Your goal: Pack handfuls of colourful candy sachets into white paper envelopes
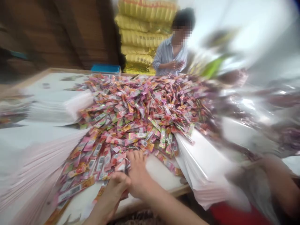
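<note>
A broad pile of small printed stick packets (140, 103), pink, orange and green, covers the middle of the table. At the pile's near edge, my left hand (118, 184) is closed, with a few packets (121, 165) showing at its fingers and below its palm; how many it grips is hidden. My right hand (138, 168) touches it from the right. The right fingers stretch forward over the nearest packets, spread slightly, with nothing visible gripped in them.
Stacks of white-pink sheets or flat bags lie left (37, 162) and right (201, 162) of the pile. A blue tray (106, 68) sits at the far edge. Across the table stands a person in a striped shirt (170, 56), before stacked yellow sacks (142, 37). Another person's arm (278, 181) is blurred at right.
</note>
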`<state>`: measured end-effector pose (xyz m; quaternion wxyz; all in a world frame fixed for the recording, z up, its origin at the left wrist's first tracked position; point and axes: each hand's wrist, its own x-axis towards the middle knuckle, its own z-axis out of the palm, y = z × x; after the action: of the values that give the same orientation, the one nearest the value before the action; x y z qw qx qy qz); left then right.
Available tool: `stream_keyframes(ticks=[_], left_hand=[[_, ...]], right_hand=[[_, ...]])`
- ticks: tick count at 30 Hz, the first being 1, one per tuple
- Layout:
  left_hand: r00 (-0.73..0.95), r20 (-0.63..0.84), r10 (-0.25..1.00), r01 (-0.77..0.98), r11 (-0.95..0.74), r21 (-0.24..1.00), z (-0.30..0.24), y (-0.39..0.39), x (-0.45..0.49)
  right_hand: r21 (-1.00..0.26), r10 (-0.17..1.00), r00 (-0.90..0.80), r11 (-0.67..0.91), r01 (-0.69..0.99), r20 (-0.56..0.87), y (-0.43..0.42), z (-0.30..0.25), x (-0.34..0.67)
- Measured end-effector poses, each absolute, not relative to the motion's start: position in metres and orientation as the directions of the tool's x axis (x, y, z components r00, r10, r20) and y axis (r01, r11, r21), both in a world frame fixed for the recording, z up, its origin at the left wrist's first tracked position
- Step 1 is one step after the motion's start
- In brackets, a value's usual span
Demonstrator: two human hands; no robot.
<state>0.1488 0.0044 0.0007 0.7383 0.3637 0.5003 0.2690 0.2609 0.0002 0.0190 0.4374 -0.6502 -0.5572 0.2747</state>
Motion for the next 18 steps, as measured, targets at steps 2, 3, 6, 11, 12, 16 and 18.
stream_keyframes(ticks=[2,3,6,11,12,16,18], left_hand=[[0.346,-0.546,0.763,0.044,0.569,0.822,-0.003,0.004,0.147],[0.358,-0.531,0.768,0.071,0.544,0.836,-0.003,0.005,0.147],[0.433,-0.445,0.784,0.137,0.431,0.892,0.005,0.005,0.151],[0.464,-0.359,0.81,0.171,0.316,0.933,0.013,0.004,0.156],[0.465,-0.374,0.802,0.204,0.314,0.927,0.011,0.003,0.155],[0.465,-0.455,0.759,0.276,0.364,0.89,-0.005,-0.003,0.153],[0.468,-0.429,0.772,0.243,0.355,0.903,-0.013,-0.005,0.154]], right_hand=[[-0.741,0.976,0.166,-0.007,0.671,0.141,-0.003,0.016,0.27],[-0.726,0.984,0.136,-0.013,0.688,0.112,-0.004,0.014,0.275],[-0.84,0.999,0.054,-0.034,0.542,-0.005,-0.006,0.004,0.29],[-0.994,0.994,-0.102,-0.031,0.104,-0.042,-0.033,-0.011,0.331],[-0.995,0.993,-0.083,-0.074,0.061,-0.079,-0.041,-0.015,0.342],[-0.904,0.947,0.295,-0.235,0.358,-0.13,-0.067,-0.038,0.381],[-0.754,0.898,0.439,-0.269,0.599,0.029,-0.068,-0.051,0.391]])
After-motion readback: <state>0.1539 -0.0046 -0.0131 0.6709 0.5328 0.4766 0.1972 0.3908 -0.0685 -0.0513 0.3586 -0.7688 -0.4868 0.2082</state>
